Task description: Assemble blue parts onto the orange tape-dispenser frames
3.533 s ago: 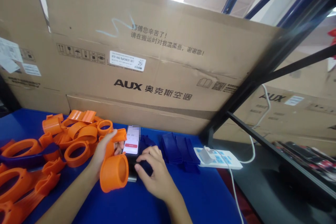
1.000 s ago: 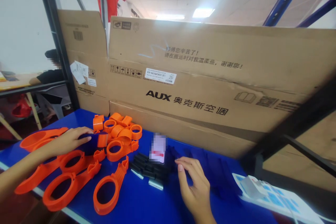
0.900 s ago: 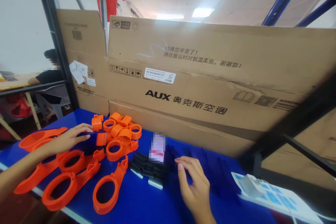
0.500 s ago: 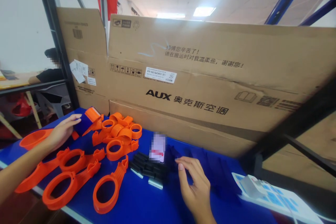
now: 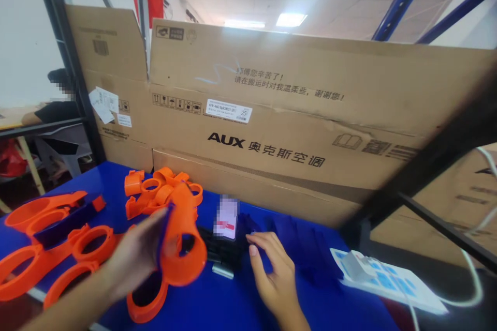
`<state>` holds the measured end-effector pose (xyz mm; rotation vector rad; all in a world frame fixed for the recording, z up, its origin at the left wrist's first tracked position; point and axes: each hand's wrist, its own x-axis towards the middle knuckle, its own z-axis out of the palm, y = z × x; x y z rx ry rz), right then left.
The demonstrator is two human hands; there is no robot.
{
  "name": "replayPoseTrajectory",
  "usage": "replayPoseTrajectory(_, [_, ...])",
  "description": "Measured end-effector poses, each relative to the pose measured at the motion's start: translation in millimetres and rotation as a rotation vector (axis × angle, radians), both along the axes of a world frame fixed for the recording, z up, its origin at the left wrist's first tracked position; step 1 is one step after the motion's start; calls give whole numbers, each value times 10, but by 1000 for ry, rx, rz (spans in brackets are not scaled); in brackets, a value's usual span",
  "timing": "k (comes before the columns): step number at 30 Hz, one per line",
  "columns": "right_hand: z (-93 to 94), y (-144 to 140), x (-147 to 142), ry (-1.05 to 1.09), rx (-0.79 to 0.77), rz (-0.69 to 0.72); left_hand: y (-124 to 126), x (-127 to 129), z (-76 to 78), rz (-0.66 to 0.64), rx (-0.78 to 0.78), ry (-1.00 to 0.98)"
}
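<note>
My left hand [image 5: 142, 240] is closed around an orange plastic tape dispenser [image 5: 182, 248] with a round ring, blurred by motion. A dark blue edge shows between my palm and the orange part. Over the blue table, my right hand [image 5: 274, 266] has its thumb and fingers curled close together beside the dark blue pieces [image 5: 301, 243]. Whatever is at those fingertips is too small to make out. Between my hands lie several black pieces with metal edges [image 5: 223, 270], partly hidden by the dispenser.
Orange ring-shaped parts lie heaped [image 5: 165, 194] at the back and spread along the left [image 5: 93, 243]. A phone [image 5: 227, 220] lies behind the black pieces. At right is a white power strip [image 5: 384, 282]. Cardboard [image 5: 248, 114] walls the back; a person [image 5: 58, 98] sits far left.
My left hand has carried the orange dispenser from the back left toward the middle and nearer to me. My right hand keeps its pose. The view has shifted slightly to the right.
</note>
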<state>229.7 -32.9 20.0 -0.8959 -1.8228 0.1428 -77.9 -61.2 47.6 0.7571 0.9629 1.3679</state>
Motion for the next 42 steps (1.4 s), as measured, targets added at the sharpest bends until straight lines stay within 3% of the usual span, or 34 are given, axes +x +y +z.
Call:
replayPoseTrajectory(3, [-6,-18,19,13,-48,44,-121,627,-239,-136,-122,-203])
replayPoseTrajectory(7, [2,-28,38,14,-72,36,-78,940,-469,-306,-124,-233])
replayPoseTrajectory(11, [8,-35,64,3,-76,28,63,881,-500,-452,-110,-245])
replayPoseTrajectory(15, [-17,-18,87,17,-91,49,261,800,-460,-513,-85,-283])
replayPoseTrajectory(18, [-45,3,92,25,-113,81,446,803,-442,-511,-103,-278])
replayPoseTrajectory(23, [-91,8,82,26,-166,106,618,911,-422,-385,-100,-286])
replayPoseTrajectory(29, [-149,-1,12,58,-236,121,520,999,-455,-381,69,-202])
replayPoseTrajectory(35, [-142,-31,-69,151,-284,173,411,935,-590,-402,295,80])
replayPoseTrajectory(42, [-99,-88,-107,90,-230,208,290,893,-628,-462,316,246])
